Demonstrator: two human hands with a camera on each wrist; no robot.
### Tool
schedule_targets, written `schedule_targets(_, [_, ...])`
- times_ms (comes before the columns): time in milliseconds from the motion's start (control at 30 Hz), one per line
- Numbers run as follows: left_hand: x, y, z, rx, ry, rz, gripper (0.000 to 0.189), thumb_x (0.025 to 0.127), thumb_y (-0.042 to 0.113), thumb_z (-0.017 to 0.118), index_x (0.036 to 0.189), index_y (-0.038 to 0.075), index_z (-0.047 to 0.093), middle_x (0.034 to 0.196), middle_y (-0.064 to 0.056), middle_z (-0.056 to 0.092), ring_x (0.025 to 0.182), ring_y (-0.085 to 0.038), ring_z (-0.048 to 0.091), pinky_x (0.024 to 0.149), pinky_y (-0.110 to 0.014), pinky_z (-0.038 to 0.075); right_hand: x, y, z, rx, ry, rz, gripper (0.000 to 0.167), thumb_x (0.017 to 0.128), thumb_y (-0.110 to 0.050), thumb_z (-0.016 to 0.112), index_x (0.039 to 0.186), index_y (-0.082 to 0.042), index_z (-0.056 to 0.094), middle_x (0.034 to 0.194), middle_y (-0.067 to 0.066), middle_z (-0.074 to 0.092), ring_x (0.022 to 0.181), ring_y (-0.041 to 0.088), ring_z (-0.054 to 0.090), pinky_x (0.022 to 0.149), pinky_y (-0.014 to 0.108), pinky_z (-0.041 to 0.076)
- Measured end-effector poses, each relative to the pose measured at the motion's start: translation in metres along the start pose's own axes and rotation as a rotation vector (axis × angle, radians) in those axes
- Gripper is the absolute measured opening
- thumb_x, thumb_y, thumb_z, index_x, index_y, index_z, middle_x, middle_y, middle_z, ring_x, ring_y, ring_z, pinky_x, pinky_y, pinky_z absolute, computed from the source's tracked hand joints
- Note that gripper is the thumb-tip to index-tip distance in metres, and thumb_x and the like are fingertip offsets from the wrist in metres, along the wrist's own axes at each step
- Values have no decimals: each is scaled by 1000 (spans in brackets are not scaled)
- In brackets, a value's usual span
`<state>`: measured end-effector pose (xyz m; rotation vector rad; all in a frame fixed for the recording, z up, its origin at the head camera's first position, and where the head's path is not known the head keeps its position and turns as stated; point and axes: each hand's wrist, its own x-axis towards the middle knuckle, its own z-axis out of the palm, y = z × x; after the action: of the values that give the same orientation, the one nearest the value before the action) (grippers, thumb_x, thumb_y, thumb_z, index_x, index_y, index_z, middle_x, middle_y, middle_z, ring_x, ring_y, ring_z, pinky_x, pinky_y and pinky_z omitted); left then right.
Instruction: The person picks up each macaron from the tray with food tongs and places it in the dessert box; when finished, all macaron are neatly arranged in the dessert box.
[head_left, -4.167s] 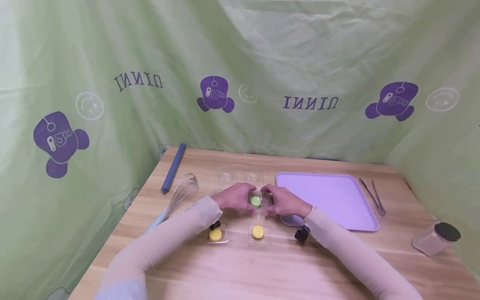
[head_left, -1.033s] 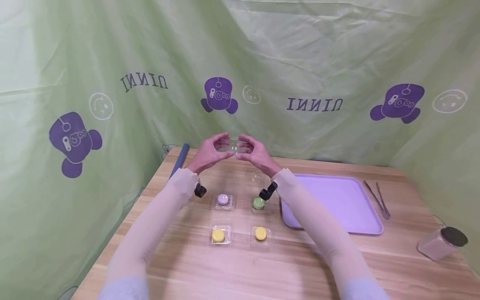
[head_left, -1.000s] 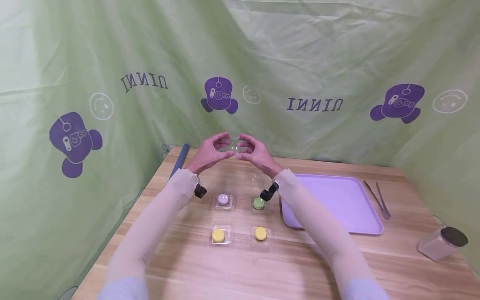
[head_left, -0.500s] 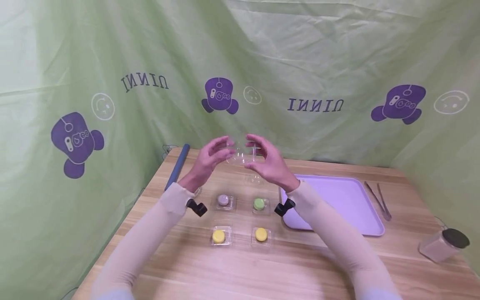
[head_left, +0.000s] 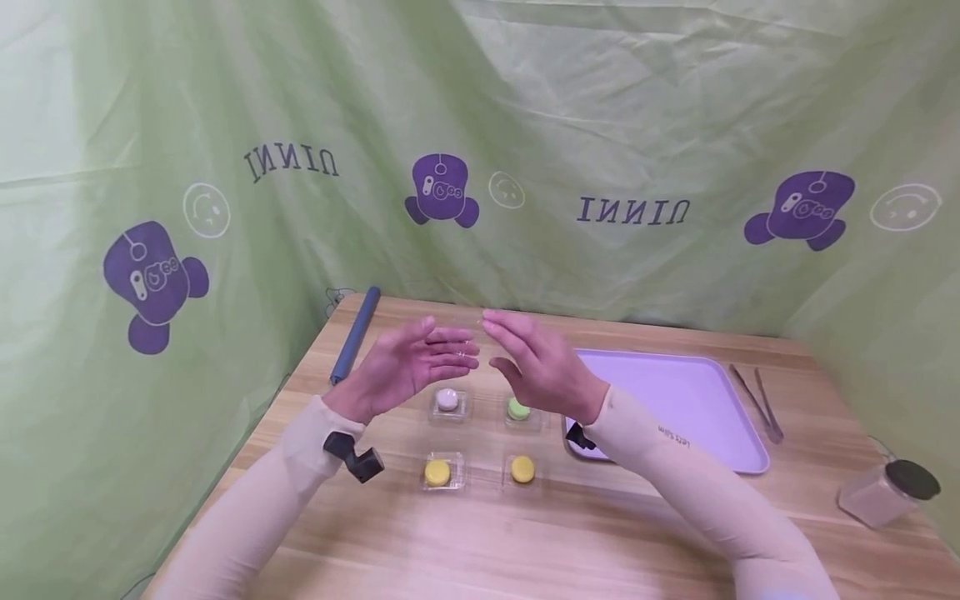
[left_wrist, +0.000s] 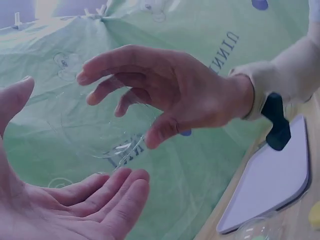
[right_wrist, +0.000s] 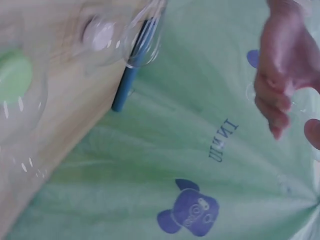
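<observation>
My left hand (head_left: 401,367) is raised over the table, palm turned inward and fingers extended. Facing it is my right hand (head_left: 547,367), its fingers bent and thumb apart. Between them hangs a clear plastic shell (left_wrist: 117,150); in the left wrist view the right thumb and fingers grip its edge, and the left fingertips lie close under it. Below, a pink macaron (head_left: 447,400), a green macaron (head_left: 517,408) and two yellow macarons (head_left: 522,469) sit in clear plastic boxes (head_left: 453,482) on the wooden table.
A purple tray (head_left: 690,408) lies to the right, partly behind my right wrist, with metal tongs (head_left: 761,408) beyond it. A black-lidded jar (head_left: 885,493) lies near the right edge. A blue rolling pin (head_left: 356,333) is at back left; whisk wires (right_wrist: 150,55) show beside it.
Earlier both hands worked by the green macaron, then rose together around the clear shell. Now they are lower and nearer, the left palm turned and its fingers straightened, the shell moved with them.
</observation>
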<state>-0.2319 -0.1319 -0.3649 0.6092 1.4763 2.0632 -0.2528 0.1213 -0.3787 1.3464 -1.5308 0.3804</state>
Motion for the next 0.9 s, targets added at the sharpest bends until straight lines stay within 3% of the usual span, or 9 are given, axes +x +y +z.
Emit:
schedule_targets(100, [-5,-1,2,11,-53,-4,59,107,36,42,147,-7,40,135,-10,63,123,-22,64,111,-33,52,2,-2,2,-72,16,-122,33,95,-1,58,127,8,56,128,22,63,114,31,66,100,36,58])
schedule_targets(200, [-9,-2,3,27,-97,3,44,105,30,48,139,2,55,131,-3,68,122,-20,64,112,-32,52,2,-4,3,-90,12,-193,34,92,3,55,126,6,56,128,21,64,115,30,66,101,35,58])
schedule_targets(433, [-13,-3,-1,32,-125,-7,31,103,28,53,127,15,67,128,-1,71,123,-19,65,111,-30,52,-3,-4,6,-64,-33,-250,35,93,3,54,128,4,55,129,20,62,118,29,65,106,37,55])
schedule_targets(600, [-15,-5,-4,42,-104,-34,36,102,25,54,132,9,65,127,-2,72,123,-20,66,112,-32,51,-8,-6,10,-77,-52,-260,37,95,2,52,132,3,52,130,18,63,119,28,64,108,37,54])
schedule_targets(667, [-17,-7,-5,69,-57,-26,44,100,22,57,138,0,58,128,-4,72,121,-20,67,112,-33,52,-9,-9,13,-43,-63,-200,37,96,-3,54,132,4,50,131,19,61,120,29,63,110,37,53])
schedule_targets(733, [-18,-9,-5,152,12,12,54,96,18,60,143,-6,50,131,-6,69,120,-17,67,111,-30,51,-10,-13,16,59,-85,-81,47,96,-11,62,136,7,46,135,24,57,125,32,60,114,39,49])
schedule_targets(833, [-21,-12,-7,353,114,146,66,90,10,68,148,-7,41,142,-13,60,128,-16,61,114,-25,48,-12,-23,19,302,-104,208,79,85,-20,79,145,10,37,144,29,49,136,35,50,121,40,42])
schedule_targets(900, [-22,-15,-9,507,160,264,73,86,2,73,150,-4,39,147,-18,54,136,-20,55,117,-23,44,-12,-31,19,504,-94,421,95,77,-16,85,151,8,31,152,30,42,143,36,43,123,42,39])
